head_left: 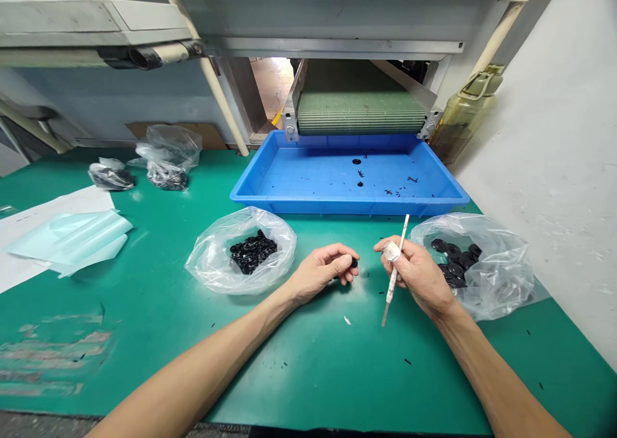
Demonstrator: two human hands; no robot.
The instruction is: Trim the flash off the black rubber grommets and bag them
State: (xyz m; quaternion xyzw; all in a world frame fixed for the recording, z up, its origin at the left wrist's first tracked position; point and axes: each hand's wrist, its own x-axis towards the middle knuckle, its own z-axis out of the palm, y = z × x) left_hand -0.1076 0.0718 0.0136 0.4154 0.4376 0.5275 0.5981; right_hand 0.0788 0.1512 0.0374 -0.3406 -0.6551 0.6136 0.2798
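My left hand (330,267) pinches a small black part (354,263) between thumb and fingers, just above the green table (308,374). To its right, my right hand (414,267) grips a thin white-handled tool (393,283) whose narrow tip points down toward the table. White wrapping covers the thumb of that hand. An open clear bag (241,251) with many small black parts lies left of my left hand. Another clear bag (501,264), holding larger black round parts, sits beside my right wrist. The two hands are apart.
A blue tray (308,205) with a few black parts and scraps stands under the end of a green conveyor belt (359,103). Two tied bags (166,174) and light blue sheets (72,235) lie at left. A bottle (465,116) leans at the back right.
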